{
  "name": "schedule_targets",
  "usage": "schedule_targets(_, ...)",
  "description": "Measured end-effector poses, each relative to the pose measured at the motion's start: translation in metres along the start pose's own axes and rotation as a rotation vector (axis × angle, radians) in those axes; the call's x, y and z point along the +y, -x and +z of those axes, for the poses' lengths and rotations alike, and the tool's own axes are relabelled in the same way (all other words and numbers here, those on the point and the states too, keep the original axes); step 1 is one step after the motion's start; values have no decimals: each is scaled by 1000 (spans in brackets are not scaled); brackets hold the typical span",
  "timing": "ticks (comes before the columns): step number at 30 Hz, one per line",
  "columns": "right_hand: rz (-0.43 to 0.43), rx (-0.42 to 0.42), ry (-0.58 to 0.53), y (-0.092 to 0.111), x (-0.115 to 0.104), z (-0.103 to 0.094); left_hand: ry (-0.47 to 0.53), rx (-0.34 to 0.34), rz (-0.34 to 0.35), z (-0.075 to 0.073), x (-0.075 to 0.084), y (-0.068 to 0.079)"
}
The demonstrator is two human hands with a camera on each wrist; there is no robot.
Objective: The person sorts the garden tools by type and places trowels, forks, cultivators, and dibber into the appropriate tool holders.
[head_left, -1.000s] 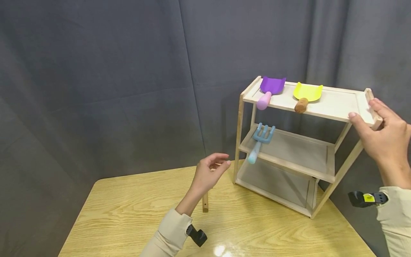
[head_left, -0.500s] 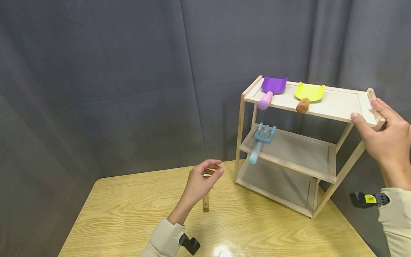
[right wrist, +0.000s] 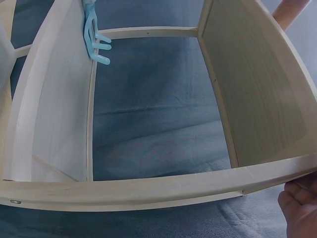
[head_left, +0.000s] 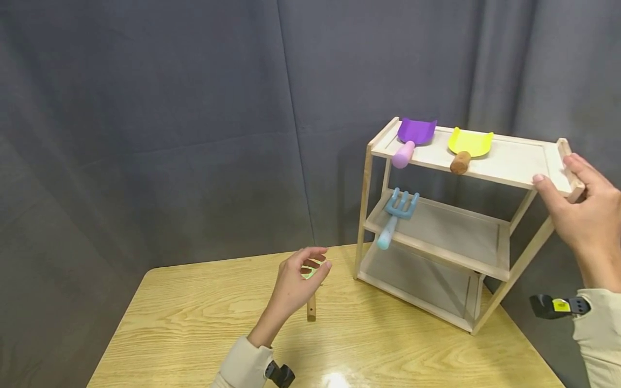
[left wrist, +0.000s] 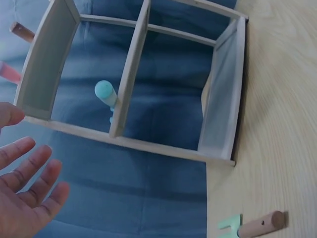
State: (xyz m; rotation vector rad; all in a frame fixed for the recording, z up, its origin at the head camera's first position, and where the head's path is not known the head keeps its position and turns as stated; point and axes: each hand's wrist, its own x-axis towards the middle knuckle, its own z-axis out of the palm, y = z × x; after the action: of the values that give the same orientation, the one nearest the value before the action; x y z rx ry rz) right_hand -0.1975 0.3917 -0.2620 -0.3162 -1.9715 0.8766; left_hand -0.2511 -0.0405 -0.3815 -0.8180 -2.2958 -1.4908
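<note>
My left hand point(head_left: 293, 283) hovers above the table with loosely bent fingers and nothing in them. Beyond it lies a small green hand fork with a wooden handle point(head_left: 311, 310), its head partly hidden by the fingers; the left wrist view shows the green fork point(left wrist: 255, 226) apart from the hand. My right hand point(head_left: 592, 215) grips the right end of the top board of a three-tier wooden shelf point(head_left: 514, 156), thumb on top. On that tier rest a purple scoop point(head_left: 416, 132) with a pink handle and a yellow scoop point(head_left: 470, 143) with a wooden handle.
A blue hand fork point(head_left: 400, 207) lies on the middle tier, its handle jutting over the front edge. The shelf stands at the right of the wooden table point(head_left: 194, 323). A grey curtain point(head_left: 194, 134) hangs behind.
My left hand has moved left and lower, away from the shelf, uncovering some of the green fork's head. The right hand keeps its grip on the shelf. The head view has shifted slightly.
</note>
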Motion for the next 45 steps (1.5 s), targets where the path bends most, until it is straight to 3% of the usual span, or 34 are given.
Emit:
schedule_targets(12,-15,9,6,2,1,-1,-39,0,-31,-6,-18,14)
schedule_targets(23,-90,67,55,3,3,-1,-128,27,38,-3,-23,20)
schedule_targets(31,-117,92,55,2,3,-1,-256,51,114,-2,-29,24)
schedule_targets(45,-50,38,-26,1,1,0,-459,52,175,-4,-38,31)
